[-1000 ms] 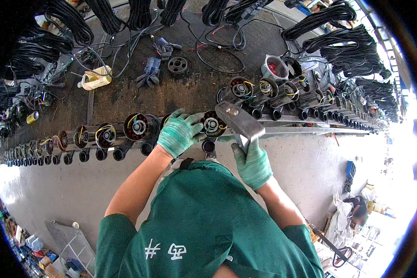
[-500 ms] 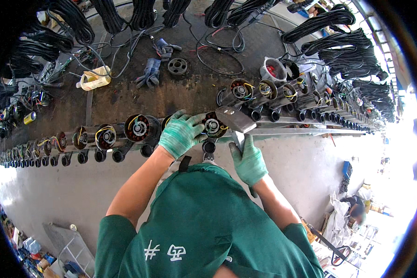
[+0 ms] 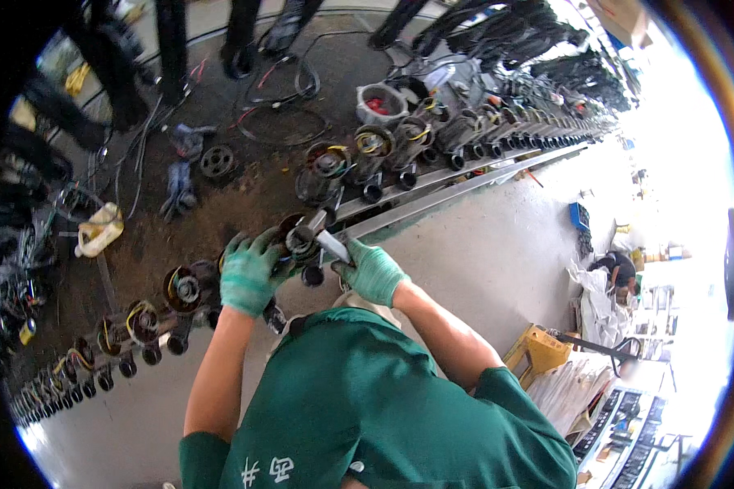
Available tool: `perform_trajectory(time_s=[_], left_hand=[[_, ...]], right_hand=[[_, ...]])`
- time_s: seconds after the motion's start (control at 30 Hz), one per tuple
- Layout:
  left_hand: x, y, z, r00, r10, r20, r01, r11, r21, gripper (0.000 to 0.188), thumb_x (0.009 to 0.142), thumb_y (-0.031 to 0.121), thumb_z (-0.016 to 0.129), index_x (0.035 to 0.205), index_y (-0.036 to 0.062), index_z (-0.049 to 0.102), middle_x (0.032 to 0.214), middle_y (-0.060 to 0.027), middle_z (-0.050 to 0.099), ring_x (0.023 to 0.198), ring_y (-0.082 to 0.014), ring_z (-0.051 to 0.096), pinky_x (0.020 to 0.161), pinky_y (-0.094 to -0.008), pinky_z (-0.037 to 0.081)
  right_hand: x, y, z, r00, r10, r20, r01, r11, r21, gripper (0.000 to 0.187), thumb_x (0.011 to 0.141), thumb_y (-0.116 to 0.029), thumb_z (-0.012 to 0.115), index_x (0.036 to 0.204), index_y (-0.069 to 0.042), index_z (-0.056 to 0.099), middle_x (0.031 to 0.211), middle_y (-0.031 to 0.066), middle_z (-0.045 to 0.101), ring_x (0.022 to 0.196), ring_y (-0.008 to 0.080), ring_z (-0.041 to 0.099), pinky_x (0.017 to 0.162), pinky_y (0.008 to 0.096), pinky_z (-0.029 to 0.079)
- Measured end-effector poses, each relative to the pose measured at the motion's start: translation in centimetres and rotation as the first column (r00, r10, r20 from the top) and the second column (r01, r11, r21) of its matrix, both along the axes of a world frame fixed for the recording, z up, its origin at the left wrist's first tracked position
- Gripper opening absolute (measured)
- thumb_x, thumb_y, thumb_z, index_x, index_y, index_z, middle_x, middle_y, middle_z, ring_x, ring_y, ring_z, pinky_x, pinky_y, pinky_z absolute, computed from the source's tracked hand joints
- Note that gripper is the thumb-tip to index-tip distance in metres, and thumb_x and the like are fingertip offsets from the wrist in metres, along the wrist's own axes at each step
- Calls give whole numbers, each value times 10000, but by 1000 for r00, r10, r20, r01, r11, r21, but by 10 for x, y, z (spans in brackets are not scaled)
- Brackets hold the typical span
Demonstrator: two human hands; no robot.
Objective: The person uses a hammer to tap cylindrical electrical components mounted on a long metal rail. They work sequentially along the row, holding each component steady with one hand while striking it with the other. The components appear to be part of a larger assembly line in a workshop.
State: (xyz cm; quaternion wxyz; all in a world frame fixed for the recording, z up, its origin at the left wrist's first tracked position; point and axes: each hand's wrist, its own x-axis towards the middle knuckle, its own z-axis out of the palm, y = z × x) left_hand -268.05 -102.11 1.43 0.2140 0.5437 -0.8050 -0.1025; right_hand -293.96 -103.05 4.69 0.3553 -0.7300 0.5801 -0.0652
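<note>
My right hand [image 3: 373,275], in a green knit glove, grips a hammer [image 3: 333,245] by its pale handle. The hammer's head is over the open top of a round motor housing [image 3: 300,241] at the bench edge; whether they touch I cannot tell. My left hand [image 3: 250,273], gloved the same way, holds the left side of that housing, fingers curled toward it. Just left stands another open motor housing [image 3: 184,288] with a wound core inside. Behind the hammer, to the right, is a housing [image 3: 328,161] with yellow wires at its rim.
Similar housings [image 3: 143,322] line the bench edge both ways. On the dark bench [image 3: 220,196] lie a pale plastic jug [image 3: 99,231], grey-blue gloves [image 3: 179,189], a black disc [image 3: 217,162] and a bucket [image 3: 382,104] with red pieces. Black cable bundles [image 3: 171,49] hang behind. A person [image 3: 616,273] is far right.
The view has turned, so the bench edge now slopes up to the right. The hammer's head has come over the housing between my hands. My left hand has shifted to that housing's left side.
</note>
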Motion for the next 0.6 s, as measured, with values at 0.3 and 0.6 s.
perform_trajectory(time_s=[0.3,0.6], left_hand=[[-50,-6,5,982,163,-99,-179,967,-181,233,905,210,719,1079,56,700,1257,-141,680,1144,-384,615,1025,-514,470],[-211,-52,-86,968,208,137,-232,954,191,506,907,175,696,1375,41,559,1392,-206,572,1123,-417,629,983,-504,524]], right_hand=[[-148,-30,-27,969,-228,-90,229,973,3,357,960,-330,659,1130,-31,563,905,285,707,904,508,663,766,586,507],[-278,-59,-141,940,-305,-152,322,941,105,428,983,-378,598,1217,-24,540,957,302,707,939,510,670,788,595,511]])
